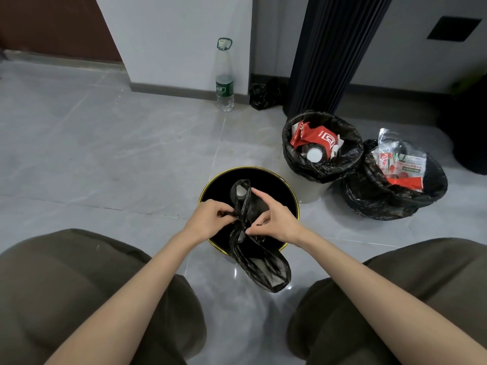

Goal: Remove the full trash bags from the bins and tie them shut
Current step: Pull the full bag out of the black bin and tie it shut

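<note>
A round black bin with a yellow rim (287, 192) stands on the floor between my knees. Over it I hold a thin black trash bag (259, 264); its two handle loops cross in a knot between my hands. My left hand (208, 216) pinches the twisted plastic on the knot's left side. My right hand (274, 218) pinches it on the right, with one loop standing up beside the fingers and the other hanging toward me. Two more bins stand at the right, a white one (315, 192) and a further one (390, 206), both lined with black bags full of red and white packaging.
A tall clear plastic bottle (224, 75) stands by the white wall. A crumpled black bag (264, 97) lies in the corner beside a dark ribbed column (334, 54). Grey tiled floor spreads out to the left. My knees frame the bottom of the view.
</note>
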Action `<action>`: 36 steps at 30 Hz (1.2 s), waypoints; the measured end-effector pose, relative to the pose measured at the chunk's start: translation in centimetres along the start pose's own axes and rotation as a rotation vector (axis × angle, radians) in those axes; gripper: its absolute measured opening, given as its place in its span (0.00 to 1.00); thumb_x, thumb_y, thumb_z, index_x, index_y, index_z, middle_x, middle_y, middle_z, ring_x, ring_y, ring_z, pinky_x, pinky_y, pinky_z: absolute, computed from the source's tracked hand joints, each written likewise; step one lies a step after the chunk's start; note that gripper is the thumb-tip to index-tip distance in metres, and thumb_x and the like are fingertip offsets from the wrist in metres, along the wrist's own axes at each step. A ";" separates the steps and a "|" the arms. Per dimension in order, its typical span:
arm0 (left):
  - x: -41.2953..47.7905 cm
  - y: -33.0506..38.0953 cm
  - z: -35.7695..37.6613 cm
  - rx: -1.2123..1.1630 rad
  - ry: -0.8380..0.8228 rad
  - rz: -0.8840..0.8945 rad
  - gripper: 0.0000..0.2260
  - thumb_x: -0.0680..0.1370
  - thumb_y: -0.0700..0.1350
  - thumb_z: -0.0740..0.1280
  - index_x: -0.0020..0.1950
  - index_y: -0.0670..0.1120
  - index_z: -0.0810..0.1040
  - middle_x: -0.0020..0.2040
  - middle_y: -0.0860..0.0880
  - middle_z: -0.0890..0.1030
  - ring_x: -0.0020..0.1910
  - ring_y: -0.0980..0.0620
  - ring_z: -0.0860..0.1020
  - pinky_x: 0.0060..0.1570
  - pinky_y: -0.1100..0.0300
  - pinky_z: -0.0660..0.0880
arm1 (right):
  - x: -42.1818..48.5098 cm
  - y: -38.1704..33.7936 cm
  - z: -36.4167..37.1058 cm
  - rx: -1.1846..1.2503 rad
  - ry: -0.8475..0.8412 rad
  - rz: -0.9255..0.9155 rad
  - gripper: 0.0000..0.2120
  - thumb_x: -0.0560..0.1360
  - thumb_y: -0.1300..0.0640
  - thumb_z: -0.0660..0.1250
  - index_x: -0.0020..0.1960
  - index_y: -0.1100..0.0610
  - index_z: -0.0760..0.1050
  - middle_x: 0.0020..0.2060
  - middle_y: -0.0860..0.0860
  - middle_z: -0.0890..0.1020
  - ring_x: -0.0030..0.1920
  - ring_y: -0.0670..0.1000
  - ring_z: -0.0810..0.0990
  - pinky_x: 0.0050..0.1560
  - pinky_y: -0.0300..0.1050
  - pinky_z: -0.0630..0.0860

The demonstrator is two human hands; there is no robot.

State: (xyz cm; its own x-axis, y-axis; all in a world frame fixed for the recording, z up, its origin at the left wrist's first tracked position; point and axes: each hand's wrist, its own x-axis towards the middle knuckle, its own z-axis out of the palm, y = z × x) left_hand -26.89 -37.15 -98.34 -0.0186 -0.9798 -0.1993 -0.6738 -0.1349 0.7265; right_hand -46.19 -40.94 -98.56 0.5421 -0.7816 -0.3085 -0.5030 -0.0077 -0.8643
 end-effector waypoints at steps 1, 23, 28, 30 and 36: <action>0.1 0.0 0.1 0.003 0.002 0.011 0.05 0.74 0.44 0.71 0.48 0.45 0.84 0.39 0.51 0.83 0.39 0.53 0.79 0.45 0.59 0.73 | 0.3 0.1 0.1 -0.009 -0.028 -0.010 0.46 0.65 0.60 0.78 0.75 0.47 0.57 0.36 0.51 0.86 0.40 0.40 0.83 0.62 0.43 0.74; 1.6 -1.0 -0.3 -0.226 0.320 -0.300 0.12 0.78 0.53 0.63 0.54 0.47 0.79 0.46 0.53 0.79 0.44 0.55 0.76 0.47 0.64 0.70 | 2.6 0.4 1.9 -0.042 0.245 0.131 0.07 0.74 0.58 0.67 0.40 0.61 0.78 0.38 0.56 0.82 0.37 0.50 0.78 0.39 0.38 0.71; 0.7 -3.2 0.8 -0.126 0.193 -0.629 0.28 0.77 0.52 0.64 0.72 0.43 0.60 0.68 0.39 0.63 0.62 0.38 0.71 0.62 0.48 0.71 | 2.4 0.7 1.7 -0.130 0.303 0.152 0.08 0.78 0.61 0.61 0.41 0.57 0.66 0.36 0.49 0.72 0.36 0.48 0.69 0.33 0.37 0.64; 0.2 -2.9 1.1 -0.220 0.110 -0.731 0.34 0.76 0.49 0.66 0.74 0.42 0.51 0.69 0.39 0.60 0.57 0.38 0.74 0.48 0.49 0.78 | 2.2 0.6 2.0 -0.094 0.343 0.167 0.07 0.78 0.62 0.60 0.42 0.59 0.64 0.32 0.48 0.70 0.32 0.47 0.67 0.31 0.38 0.63; -1.2 -2.9 2.3 -0.381 -0.230 -0.851 0.15 0.82 0.45 0.57 0.66 0.41 0.63 0.56 0.38 0.81 0.30 0.51 0.82 0.43 0.52 0.81 | 2.0 -1.0 2.7 -0.142 0.410 -0.002 0.03 0.78 0.65 0.57 0.46 0.60 0.64 0.37 0.54 0.76 0.35 0.52 0.73 0.37 0.43 0.65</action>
State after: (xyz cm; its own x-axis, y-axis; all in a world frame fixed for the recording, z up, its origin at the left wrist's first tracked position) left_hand -26.62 -35.28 -101.74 0.1944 -0.4840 -0.8532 -0.2436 -0.8664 0.4359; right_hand -42.79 -40.81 -99.38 0.2456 -0.9643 -0.0988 -0.6052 -0.0729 -0.7927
